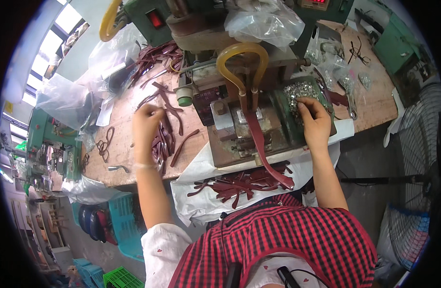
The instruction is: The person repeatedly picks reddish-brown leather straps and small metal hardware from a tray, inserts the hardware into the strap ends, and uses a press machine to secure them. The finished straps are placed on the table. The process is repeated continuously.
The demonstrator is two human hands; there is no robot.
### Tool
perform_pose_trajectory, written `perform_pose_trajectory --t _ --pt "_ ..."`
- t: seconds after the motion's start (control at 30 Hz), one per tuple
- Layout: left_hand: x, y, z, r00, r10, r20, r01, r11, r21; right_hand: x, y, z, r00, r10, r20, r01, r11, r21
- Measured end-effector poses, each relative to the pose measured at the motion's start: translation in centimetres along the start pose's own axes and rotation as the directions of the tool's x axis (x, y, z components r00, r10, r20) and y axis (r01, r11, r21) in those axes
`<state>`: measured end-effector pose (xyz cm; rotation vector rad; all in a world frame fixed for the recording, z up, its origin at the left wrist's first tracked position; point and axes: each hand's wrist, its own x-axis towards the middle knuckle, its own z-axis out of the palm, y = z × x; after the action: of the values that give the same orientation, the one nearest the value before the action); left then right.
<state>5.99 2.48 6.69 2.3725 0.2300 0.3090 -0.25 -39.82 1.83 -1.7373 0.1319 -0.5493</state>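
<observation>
My left hand (146,127) rests on a heap of dark red leather straps (165,139) on the wooden bench (122,163), fingers curled onto one strap. My right hand (314,117) reaches into a green tray of small silver metal pieces (297,92), fingertips pinching among them. Between my hands stands a green press machine (239,91) with a yellow looped hose (243,60). A dark red strap (261,144) lies under its head and hangs toward my lap. More finished straps (244,185) lie on white paper (201,192) at the bench's front edge.
Clear plastic bags (263,21) sit on the machine and at the left (71,101). Small bags of metal parts (347,79) lie at the right. A floor fan (419,144) stands to the right. Blue and green crates (122,225) sit below the bench.
</observation>
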Motion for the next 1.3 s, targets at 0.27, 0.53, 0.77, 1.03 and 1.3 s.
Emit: perform_pose_trajectory --t 0.27,0.53,0.77,1.03,1.3 --pt "-9.1 -7.9 -1.9 0.918 -0.269 0.293 0.397 0.590 -0.703 -2.9 -0.8 -4.8 0.995 -0.040 -0.090 0.028 0.991 -0.132" --pt "-3.9 -8.5 5.3 0.868 -0.219 0.446 0.482 0.585 -0.652 0.3 -8.7 4.2 0.932 -0.259 0.254 0.267 0.964 0.002" --pt "-5.0 -2.6 6.9 0.952 -0.106 0.287 0.306 0.331 -0.893 -0.8 -8.4 5.9 0.960 -0.046 0.275 -0.049 0.943 0.330" --pt "-9.9 7.3 2.4 0.928 0.129 -0.350 -0.369 0.449 -0.814 -3.1 -12.3 5.6 0.953 0.058 0.299 -0.182 0.896 0.405" --pt "-10.4 5.7 1.7 0.665 0.616 -0.423 -0.596 0.779 0.197 -3.0 -4.0 -5.9 0.972 -0.217 0.094 0.229 0.758 -0.611"
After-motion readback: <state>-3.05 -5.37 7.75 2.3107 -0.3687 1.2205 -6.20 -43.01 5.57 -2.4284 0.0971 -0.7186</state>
